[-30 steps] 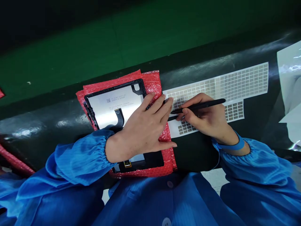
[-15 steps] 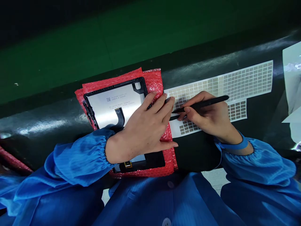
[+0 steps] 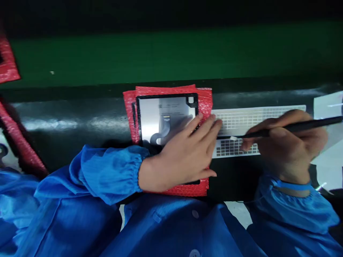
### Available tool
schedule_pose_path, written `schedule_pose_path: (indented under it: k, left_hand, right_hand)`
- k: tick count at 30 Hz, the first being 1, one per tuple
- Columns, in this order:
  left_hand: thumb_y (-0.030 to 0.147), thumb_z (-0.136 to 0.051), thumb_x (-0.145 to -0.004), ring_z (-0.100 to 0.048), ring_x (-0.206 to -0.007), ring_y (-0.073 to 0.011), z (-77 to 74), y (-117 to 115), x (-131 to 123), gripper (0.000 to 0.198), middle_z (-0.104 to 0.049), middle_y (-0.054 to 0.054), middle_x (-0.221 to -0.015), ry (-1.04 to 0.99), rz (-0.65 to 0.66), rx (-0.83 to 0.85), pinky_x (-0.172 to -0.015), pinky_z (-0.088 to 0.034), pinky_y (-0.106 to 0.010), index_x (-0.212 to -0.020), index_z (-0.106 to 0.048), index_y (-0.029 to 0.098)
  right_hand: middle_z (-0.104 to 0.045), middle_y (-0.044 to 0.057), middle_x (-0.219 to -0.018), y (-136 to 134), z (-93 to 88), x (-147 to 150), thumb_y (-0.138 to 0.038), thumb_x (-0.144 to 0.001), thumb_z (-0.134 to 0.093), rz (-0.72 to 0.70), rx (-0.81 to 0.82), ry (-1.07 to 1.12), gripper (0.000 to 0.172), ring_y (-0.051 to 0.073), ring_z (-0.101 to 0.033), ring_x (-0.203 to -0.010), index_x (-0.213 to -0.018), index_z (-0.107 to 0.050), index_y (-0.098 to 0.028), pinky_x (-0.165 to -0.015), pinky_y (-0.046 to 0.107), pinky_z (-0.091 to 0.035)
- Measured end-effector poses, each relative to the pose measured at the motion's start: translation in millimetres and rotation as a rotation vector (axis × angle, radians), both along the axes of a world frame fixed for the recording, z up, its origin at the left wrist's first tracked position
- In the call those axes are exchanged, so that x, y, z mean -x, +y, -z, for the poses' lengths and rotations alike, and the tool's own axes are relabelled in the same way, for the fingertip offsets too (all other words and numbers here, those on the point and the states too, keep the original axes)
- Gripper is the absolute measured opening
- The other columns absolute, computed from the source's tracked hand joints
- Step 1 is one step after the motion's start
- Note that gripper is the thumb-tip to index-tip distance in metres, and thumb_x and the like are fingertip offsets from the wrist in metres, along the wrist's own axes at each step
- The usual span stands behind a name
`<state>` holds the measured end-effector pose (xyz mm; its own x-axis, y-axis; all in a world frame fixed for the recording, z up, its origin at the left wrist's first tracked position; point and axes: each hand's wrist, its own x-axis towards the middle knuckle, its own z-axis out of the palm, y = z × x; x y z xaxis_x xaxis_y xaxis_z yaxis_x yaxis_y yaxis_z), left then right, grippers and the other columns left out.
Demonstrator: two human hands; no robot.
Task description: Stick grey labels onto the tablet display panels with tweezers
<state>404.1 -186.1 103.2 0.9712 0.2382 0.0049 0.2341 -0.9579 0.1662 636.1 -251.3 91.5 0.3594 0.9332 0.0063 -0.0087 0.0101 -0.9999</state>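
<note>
Right hand (image 3: 291, 146) farther from bubble wrap (image 3: 205, 103)

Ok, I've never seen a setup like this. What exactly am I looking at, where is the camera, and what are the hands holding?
There is no machine here: these are a person's two bare hands, filmed by one camera worn on the head and looking forward and down. The blue sleeves at the bottom are the wearer's own. The left hand is spread over a black-framed panel with a silver back, lying on red bubble wrap. The right hand holds a slim black pen-like tool with a small white bit at its tip, over a sheet of small square labels. Everything lies on a dark glossy surface. This picture is somewhat blurred, so fine details are hard to read.
</note>
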Motion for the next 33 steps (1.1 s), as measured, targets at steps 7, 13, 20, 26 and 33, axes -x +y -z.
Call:
schedule_pose_path:
  k: [7, 13, 20, 26, 33]
  left_hand:
    - [0.025, -0.054, -0.101, -0.07, -0.074, -0.0254, -19.5, -31.4, 59.7, 0.05, -0.073, -0.013, -0.085, 0.091, -0.109, -0.048, -0.09, -0.057, -0.044, -0.142, -0.061, -0.001]
    - [0.014, -0.049, -0.096, -0.069, -0.059, -0.0216, 2.0, -21.3, 75.4, 0.053, -0.073, -0.009, -0.071, 0.112, -0.277, -0.109, -0.105, -0.053, -0.052, -0.146, -0.059, -0.001]
    - [0.014, -0.053, -0.096, -0.068, -0.058, -0.0222, 3.7, -15.4, 74.0, 0.053, -0.071, -0.005, -0.067, 0.122, -0.31, 0.007, -0.114, -0.044, -0.058, -0.147, -0.057, 0.0]
    - [0.015, -0.054, -0.093, -0.071, -0.064, -0.0242, 1.9, -15.1, 70.6, 0.055, -0.072, -0.005, -0.066, 0.138, -0.312, 0.078, -0.114, -0.044, -0.058, -0.147, -0.059, 0.003]
    - [0.017, -0.058, -0.094, -0.069, -0.061, -0.0222, 1.4, -15.2, 69.9, 0.051, -0.069, -0.002, -0.062, 0.123, -0.34, 0.084, -0.112, -0.046, -0.055, -0.143, -0.063, 0.006]
  right_hand:
    - [-0.079, 0.006, -0.078, 38.0, -19.4, 74.8, -0.021, -0.092, -0.079, -0.261, 0.047, -0.074, 0.006, 0.027, -0.079, -0.063, -0.096, -0.075, -0.021, -0.054, 0.039, -0.068]
    - [-0.079, 0.0, -0.077, 75.5, 10.2, 126.3, -0.031, -0.096, -0.076, -0.509, 0.157, -0.031, 0.012, 0.017, -0.08, -0.066, -0.099, -0.067, -0.025, -0.059, 0.025, -0.068]
    - [-0.079, 0.0, -0.078, 90.7, 25.0, 137.4, -0.032, -0.096, -0.076, -0.463, 0.216, -0.016, 0.012, 0.019, -0.08, -0.067, -0.096, -0.066, -0.026, -0.059, 0.028, -0.07]
    - [-0.077, 0.0, -0.082, 87.7, 21.3, 138.5, -0.028, -0.096, -0.076, -0.43, 0.228, -0.013, 0.008, 0.02, -0.081, -0.069, -0.095, -0.068, -0.026, -0.06, 0.027, -0.072]
    - [-0.077, 0.002, -0.09, 87.1, 20.6, 137.7, -0.027, -0.096, -0.076, -0.415, 0.247, -0.041, 0.008, 0.019, -0.081, -0.068, -0.095, -0.069, -0.025, -0.06, 0.026, -0.071]
